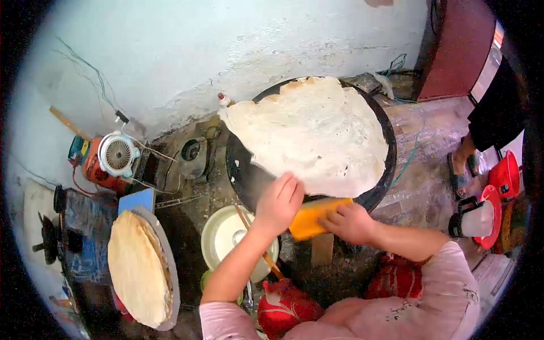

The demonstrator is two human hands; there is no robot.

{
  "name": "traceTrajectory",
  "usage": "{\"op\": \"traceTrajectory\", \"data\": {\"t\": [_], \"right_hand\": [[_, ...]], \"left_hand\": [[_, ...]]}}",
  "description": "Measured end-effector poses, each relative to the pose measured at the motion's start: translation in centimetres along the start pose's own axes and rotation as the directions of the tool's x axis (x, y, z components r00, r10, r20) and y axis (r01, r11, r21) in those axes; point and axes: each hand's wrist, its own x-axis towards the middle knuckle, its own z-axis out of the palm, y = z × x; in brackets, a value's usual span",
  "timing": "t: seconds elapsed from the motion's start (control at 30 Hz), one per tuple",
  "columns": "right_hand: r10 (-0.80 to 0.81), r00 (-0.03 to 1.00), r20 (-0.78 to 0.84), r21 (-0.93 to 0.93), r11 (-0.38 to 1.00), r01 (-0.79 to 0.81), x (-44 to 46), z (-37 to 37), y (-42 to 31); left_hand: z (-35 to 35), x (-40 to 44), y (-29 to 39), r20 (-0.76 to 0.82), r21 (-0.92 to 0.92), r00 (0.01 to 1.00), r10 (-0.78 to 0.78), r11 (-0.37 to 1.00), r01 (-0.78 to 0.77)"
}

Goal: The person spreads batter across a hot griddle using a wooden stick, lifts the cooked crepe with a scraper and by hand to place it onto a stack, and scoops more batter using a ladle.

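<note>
A large thin sheet of pale flatbread (317, 133) covers most of a round black griddle (388, 164), its left side hanging over the rim. My left hand (280, 198) is at the near edge of the sheet, fingers closed together; it seems to pinch the edge of the bread. My right hand (348, 222) has its fingers over a yellow-orange flat piece (311, 218) just in front of the griddle. Below my left forearm stands a pale basin (218, 235) of white liquid, with a wooden stick (269, 260) across it.
A stack of flatbreads (136, 266) lies on a tray at the left. Beyond it are a blower (118, 154) and a metal burner (194, 158). At the right, a person's sandaled foot (458, 175) is near a white jug (477, 220) and a red basin (504, 174).
</note>
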Motion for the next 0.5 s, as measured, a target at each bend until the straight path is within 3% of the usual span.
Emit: {"op": "traceTrajectory", "data": {"t": [0.1, 0.13, 0.17, 0.23, 0.3, 0.37, 0.43, 0.47, 0.5], "right_hand": [[0.012, 1.0, -0.001, 0.052, 0.999, -0.012, -5.0, -0.8, -0.6], [0.039, 0.999, -0.032, 0.052, 0.998, -0.037, -5.9, -1.0, -0.6], [0.041, 0.999, -0.035, 0.048, 0.998, -0.039, -6.3, -1.5, -0.5], [0.102, 0.989, -0.107, 0.025, 0.995, -0.1, -6.9, -2.4, -0.4], [0.137, 0.98, -0.145, 0.038, 0.99, -0.133, -7.3, -2.9, -0.1], [0.174, 0.968, -0.18, 0.054, 0.984, -0.167, -7.9, -3.4, 0.1], [0.214, 0.958, -0.192, 0.051, 0.977, -0.208, -8.4, -3.8, 0.2], [0.215, 0.957, -0.196, 0.053, 0.977, -0.208, -8.8, -4.2, 0.3], [0.234, 0.966, -0.109, 0.124, 0.967, -0.22, -9.2, -4.7, 0.4]], "left_hand": [[1.0, -3.0, 0.3, 0.106, -0.045, 0.976, -0.189, 0.98, 0.194], [1.0, -2.9, 0.6, 0.091, -0.092, 0.954, -0.287, 0.951, 0.295], [1.4, -2.7, 0.3, 0.088, -0.091, 0.955, -0.283, 0.953, 0.29], [2.1, -2.1, -0.7, -0.046, -0.125, 0.89, -0.454, 0.886, 0.446], [1.8, -1.0, -2.5, -0.199, -0.218, 0.856, -0.477, 0.873, 0.435], [-0.2, 0.5, -2.9, -0.232, -0.213, 0.789, -0.569, 0.821, 0.53], [-1.8, 0.8, -2.8, -0.32, -0.134, 0.8, -0.508, 0.86, 0.493], [-2.3, 0.4, -2.3, -0.296, -0.195, 0.801, -0.521, 0.854, 0.483], [-2.4, -0.5, -1.7, -0.277, -0.148, 0.827, -0.489, 0.872, 0.466]]}}
